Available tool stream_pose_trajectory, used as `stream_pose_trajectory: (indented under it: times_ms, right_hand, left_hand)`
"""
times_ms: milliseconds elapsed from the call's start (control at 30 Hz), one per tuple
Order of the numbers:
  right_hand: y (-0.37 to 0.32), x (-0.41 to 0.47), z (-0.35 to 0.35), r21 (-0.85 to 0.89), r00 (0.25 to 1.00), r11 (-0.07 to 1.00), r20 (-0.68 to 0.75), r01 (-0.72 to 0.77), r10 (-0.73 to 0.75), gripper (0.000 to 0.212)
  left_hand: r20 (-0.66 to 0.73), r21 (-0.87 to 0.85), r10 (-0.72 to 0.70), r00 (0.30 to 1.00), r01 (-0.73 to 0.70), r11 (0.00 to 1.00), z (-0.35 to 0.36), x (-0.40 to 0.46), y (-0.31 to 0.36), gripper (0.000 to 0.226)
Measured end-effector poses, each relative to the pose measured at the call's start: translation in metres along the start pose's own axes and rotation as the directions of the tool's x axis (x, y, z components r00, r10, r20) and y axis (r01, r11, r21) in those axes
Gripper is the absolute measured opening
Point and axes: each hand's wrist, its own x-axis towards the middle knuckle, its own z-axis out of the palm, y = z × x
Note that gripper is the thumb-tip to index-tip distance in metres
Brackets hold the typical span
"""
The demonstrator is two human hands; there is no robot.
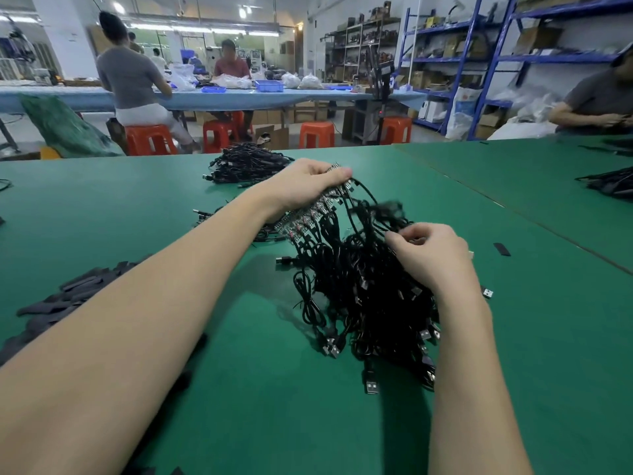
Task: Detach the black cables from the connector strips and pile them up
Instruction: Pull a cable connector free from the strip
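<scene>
Head view of a green desk [513,337] in a workshop. The left hand [305,186] grips the far end of a connector strip [310,217], fingers curled over its edge, and holds it raised and tilted above the desk. Black cables [359,286] hang from the strip in a dense tangled bundle whose USB plugs [371,386] rest on the desk between the two forearms. The right hand [428,255] is closed among the upper cables, thumb and fingers pinching one of them near the bundle's right side. A pile of loose black cables [246,164] lies farther back on the desk, well apart from the hands. Flat dark strips [68,296] lie heaped at the left, partly under the left forearm. One single plug [487,292] lies just right of the right wrist.
</scene>
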Motion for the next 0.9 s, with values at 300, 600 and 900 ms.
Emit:
stream_pose_trajectory:
  times_ms: [300, 600, 900]
  right_hand:
    - [-0.003, -0.001, 0.009, 0.018, 0.997, 0.997, -0.011, 0.074, -0.074, 0.032]
    - [-0.006, 0.0, 0.01, 0.138, 0.992, 0.984, -0.067, 0.117, -0.109, 0.049]
    - [-0.008, -0.005, -0.006, 0.017, 0.991, 0.998, 0.117, 0.058, -0.059, 0.029]
  left_hand:
    - [0.055, -0.063, 0.014, 0.998, -0.01, 0.998, -0.016, -0.008, 0.01, 0.03]
    - [0.004, -0.136, 0.016, 1.0, -0.015, 0.991, -0.032, -0.015, 0.011, 0.038]
    - [0.197, 0.217, -0.08, 0.977, 0.036, 0.976, -0.053, -0.019, -0.004, 0.062]
